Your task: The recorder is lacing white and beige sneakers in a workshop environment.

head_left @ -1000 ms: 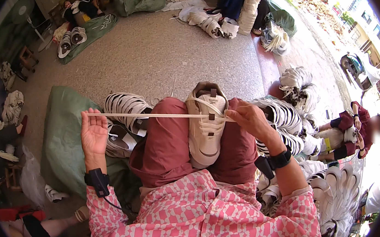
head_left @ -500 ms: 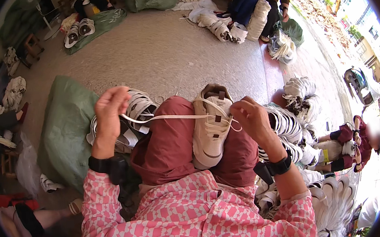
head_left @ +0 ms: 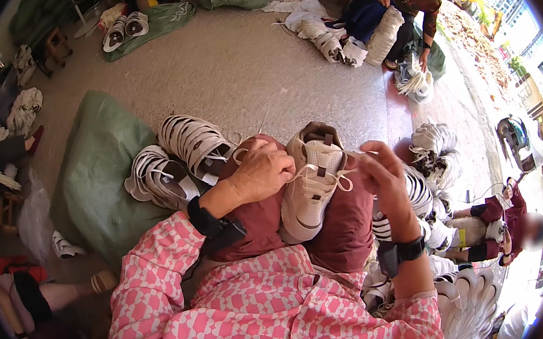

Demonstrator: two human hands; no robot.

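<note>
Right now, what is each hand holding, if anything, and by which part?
The left hand pinches a cream shoelace partway along, close to the sneaker; whether the right hand grips lace too cannot be told.

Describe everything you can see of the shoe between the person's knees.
The shoe is off-white, with a mesh-like tongue, small dark patches and a brownish collar. It sits between the knees, toe toward the person, collar away. Its pale lace crosses the front, a loose loop at the right. The left hand and right hand flank it; contact is unclear.
</note>
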